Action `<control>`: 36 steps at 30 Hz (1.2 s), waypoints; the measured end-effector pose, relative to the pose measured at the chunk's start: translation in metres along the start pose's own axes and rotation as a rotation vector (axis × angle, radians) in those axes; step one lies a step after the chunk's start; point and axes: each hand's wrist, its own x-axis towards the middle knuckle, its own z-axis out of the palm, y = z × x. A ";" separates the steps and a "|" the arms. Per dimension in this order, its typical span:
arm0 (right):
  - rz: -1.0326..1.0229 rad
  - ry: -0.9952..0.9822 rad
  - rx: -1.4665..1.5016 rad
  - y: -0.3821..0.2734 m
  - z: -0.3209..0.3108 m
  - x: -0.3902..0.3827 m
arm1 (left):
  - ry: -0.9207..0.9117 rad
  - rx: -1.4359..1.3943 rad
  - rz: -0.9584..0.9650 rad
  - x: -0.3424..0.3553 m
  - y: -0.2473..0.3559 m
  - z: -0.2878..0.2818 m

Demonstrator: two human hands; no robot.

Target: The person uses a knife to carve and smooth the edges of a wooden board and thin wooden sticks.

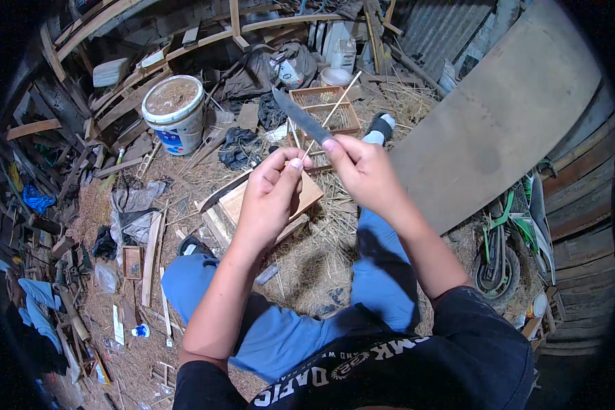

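In front of my chest, my left hand pinches a thin pale wooden stick between thumb and fingers. The stick slants up and away to the right. My right hand is closed round a knife with a broad, dark blade that points to the upper left. The blade crosses close to the stick; whether they touch I cannot tell. The knife's handle is hidden in my fist. Below my hands stands a small wooden bench or box, with a curved dark blade at its left side.
Slatted wooden frames lie beyond my hands. A white bucket stands at the far left, near black plastic bags. A large board leans at the right, above a green motorbike. Straw and wood strips litter the floor.
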 end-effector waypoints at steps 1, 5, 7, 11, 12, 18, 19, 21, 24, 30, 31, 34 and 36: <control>0.002 -0.003 0.001 0.002 -0.002 0.002 | -0.009 -0.005 -0.018 0.000 0.002 -0.001; 0.119 0.143 0.049 0.012 0.000 0.005 | -0.020 -0.011 -0.064 -0.005 0.007 0.002; 0.021 -0.037 0.004 0.006 0.011 -0.010 | -0.019 -0.041 -0.094 -0.006 0.003 -0.004; 0.123 0.069 0.105 0.013 0.006 0.002 | 0.008 -0.014 -0.129 -0.009 0.005 -0.006; 0.136 0.100 0.093 0.011 0.008 0.000 | 0.001 -0.001 -0.131 -0.011 0.006 -0.006; 0.124 -0.049 0.124 0.014 0.024 -0.006 | 0.033 0.030 -0.150 -0.013 -0.002 -0.017; 0.178 0.047 0.211 0.016 0.024 -0.002 | 0.038 0.030 -0.152 -0.015 -0.003 -0.018; 0.178 0.043 0.118 0.018 0.031 -0.008 | 0.064 0.054 -0.180 -0.020 -0.004 -0.017; 0.100 -0.170 0.072 0.016 0.040 -0.019 | 0.120 0.152 -0.162 -0.023 -0.010 -0.026; 0.168 -0.054 0.099 0.030 0.044 -0.018 | 0.137 0.192 -0.168 -0.031 -0.006 -0.024; 0.130 -0.082 0.134 0.032 0.047 -0.019 | 0.141 0.191 -0.169 -0.032 -0.006 -0.026; 0.213 -0.110 0.198 0.033 0.034 -0.011 | 0.097 0.159 -0.176 -0.032 -0.006 -0.029; 0.239 -0.117 0.186 0.032 0.038 -0.019 | 0.076 0.071 -0.243 -0.033 -0.006 -0.025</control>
